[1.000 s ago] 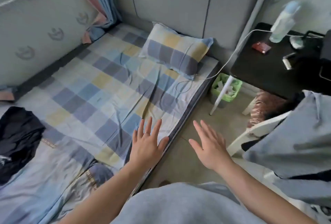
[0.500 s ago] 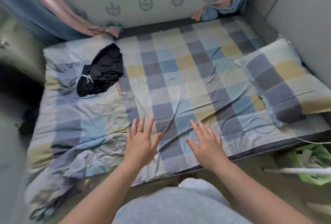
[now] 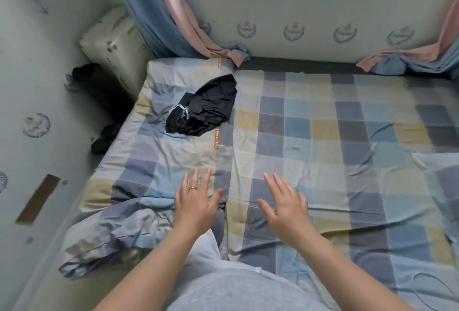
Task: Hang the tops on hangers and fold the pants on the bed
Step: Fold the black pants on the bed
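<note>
A crumpled black garment (image 3: pixel 205 107) with a pale drawstring lies on the checked bed (image 3: pixel 335 141), toward its far left part. My left hand (image 3: pixel 196 201), a ring on one finger, hovers over the near edge of the bed with fingers spread and straight, holding nothing. My right hand (image 3: pixel 283 203) hovers beside it, also spread and empty. Both hands are well short of the black garment. No hanger shows in the head view.
A folded checked quilt (image 3: pixel 119 226) bunches at the bed's near left corner. Blue and pink curtains (image 3: pixel 171 17) hang at the far wall. Dark clothing (image 3: pixel 104 136) lies in the gap left of the bed. A pillow's edge (image 3: pixel 442 186) shows at right.
The view has swung left from the bedside table and pillow to the bed's left part. Both hands stay spread and empty. The black garment now sits nearer the centre.
</note>
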Motion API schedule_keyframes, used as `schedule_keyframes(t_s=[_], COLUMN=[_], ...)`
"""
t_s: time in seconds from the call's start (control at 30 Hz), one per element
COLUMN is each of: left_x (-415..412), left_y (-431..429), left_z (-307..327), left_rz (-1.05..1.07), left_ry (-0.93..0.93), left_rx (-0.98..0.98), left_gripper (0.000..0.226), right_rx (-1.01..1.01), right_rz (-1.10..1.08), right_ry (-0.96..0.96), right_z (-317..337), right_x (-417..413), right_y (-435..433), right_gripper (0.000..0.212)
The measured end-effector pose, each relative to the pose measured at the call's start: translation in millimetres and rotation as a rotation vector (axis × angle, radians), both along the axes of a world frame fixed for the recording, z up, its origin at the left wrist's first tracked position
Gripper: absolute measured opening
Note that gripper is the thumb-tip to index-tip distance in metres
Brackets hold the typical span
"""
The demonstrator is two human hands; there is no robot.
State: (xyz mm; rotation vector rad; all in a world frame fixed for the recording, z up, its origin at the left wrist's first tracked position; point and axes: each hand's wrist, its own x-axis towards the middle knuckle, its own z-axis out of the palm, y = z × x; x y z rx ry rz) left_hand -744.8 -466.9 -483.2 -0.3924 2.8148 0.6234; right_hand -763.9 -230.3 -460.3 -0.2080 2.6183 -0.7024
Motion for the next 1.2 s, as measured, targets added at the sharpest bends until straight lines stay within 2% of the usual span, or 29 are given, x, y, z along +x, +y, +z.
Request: schedule_keyframes(t_s=[0.2,0.37,0.47,0.57,0.73,0.83,0.97,1.03,1.2], left_x=[-93.0,-211.3,-302.2,-396.7,-527.6,-548.3,-532.5,-534.1,-534.2], left_y=[-61.3,-160.1,-226.3,-283.7,-353.7,-378.8,-385.4,-387.7,-387.5], left_z=[-23.6,-77.3,-126.2,-187.3,-332.0,-418.4,-496.6,-520.9,-529.3], left_rz=[-0.069,-0.189,-0.213,-0.141,-0.019,0.038,-0.008,0.008,0.008], left_ry=[0.001,-0.060,-0.116,-0.120,-0.115,-0.180,0.052,0.163,0.183], left_rx=[-0.001,-0.057,-0.061,-0.038,-0.004,-0.046,-0.254,-0.290,-0.322], left_gripper=[0.064,0.065,0.066,0.068,0.076,0.086,0.088,0.088,0.090], right_rx=[0.092,0.127,0.125,0.134,0.138,0.137,0.102,0.096,0.267], right_rz=[-0.012,-0.081,-0.116,-0.103,0.014,0.038,0.144,0.209,0.480], right_ry=[0.026,-0.006,-0.081,-0.127,-0.088,-0.028,0.016,0.067,0.161], right_z=[-29.3,-82.6,-123.9,-167.9,-257.1,-305.9,-363.0,-392.0,-439.3], right_x=[-78.4,-177.9,-249.5,-328.1,-463.4,-526.5,-586.4,-615.4,-668.1], right_y=[-50.6,-141.9,-206.0,-263.3,-347.2,-384.7,-427.4,-448.9,-500.0], right_gripper=[0.065,0.064,0.064,0.065,0.066,0.067,0.068,0.068,0.080])
